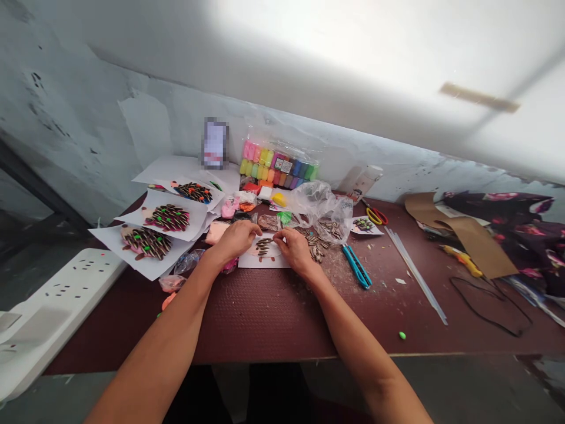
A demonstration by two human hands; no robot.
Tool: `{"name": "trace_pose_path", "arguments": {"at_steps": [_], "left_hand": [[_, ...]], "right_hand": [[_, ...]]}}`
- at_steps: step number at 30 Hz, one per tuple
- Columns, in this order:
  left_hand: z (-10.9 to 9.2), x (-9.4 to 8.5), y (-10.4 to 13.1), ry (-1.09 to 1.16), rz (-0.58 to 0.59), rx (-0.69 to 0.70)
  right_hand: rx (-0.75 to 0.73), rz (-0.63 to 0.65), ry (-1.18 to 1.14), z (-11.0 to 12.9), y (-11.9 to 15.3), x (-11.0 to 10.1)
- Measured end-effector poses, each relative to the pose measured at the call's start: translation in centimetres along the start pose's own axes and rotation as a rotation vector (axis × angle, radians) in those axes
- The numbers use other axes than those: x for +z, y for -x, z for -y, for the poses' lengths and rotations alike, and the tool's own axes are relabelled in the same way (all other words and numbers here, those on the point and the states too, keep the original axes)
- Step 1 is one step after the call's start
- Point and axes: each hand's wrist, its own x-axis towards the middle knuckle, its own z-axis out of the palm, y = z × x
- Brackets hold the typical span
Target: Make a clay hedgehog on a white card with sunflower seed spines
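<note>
**Inspector:** Report, largest item first.

**Me:** The dark red table (273, 318) carries everything; its near edge cuts off my lap below. At far left a white power strip (57, 294) runs out of the picture. At right, brown cardboard (468, 232) lies over a flowered cloth (521, 229), part of it hidden. Against the wall stands a pack of coloured clay sticks (278, 168) in clear wrap, with a blurred card (215, 143) beside it that I cannot read.

**Inspector:** The paper sheets?

**Me:** Three finished seed hedgehogs (166, 218) on white sheets lie stacked at left, overlapping. A crumpled clear bag (324, 206) sits behind my hands, and loose sunflower seeds (318, 246) are spread just right of them. Blue-handled scissors (356, 266) lie near the seeds, and red-and-yellow scissors (376, 215) farther back.

**Inspector:** Your hands?

**Me:** Both rest on a small white sheet (263, 254) at table centre, bearing a partly seeded hedgehog (263, 246). My left hand (236, 238) lies curled on the sheet's left edge, fingers narrow; I cannot tell whether it holds anything. My right hand (296, 247) has its fingertips (278, 237) pinched close at the figure's top; a seed between them is too small to confirm.

**Inspector:** Smallest?

**Me:** One green clay pellet (402, 335), alone near the front edge.
</note>
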Motion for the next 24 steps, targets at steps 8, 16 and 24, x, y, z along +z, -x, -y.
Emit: {"name": "trace_pose_path", "arguments": {"at_steps": [8,16,24], "left_hand": [[-0.05,-0.05,-0.01,0.011,0.007,-0.015],[0.08,-0.01,-0.09,-0.003,0.015,0.001],[0.42,0.22,-0.22,0.001,0.009,0.022]], "right_hand": [[-0.016,0.026,0.033,0.34,-0.04,-0.08],[-0.041,0.025,-0.006,0.39,0.02,-0.08],[-0.036,0.022,-0.022,0.46,0.03,0.01]]}}
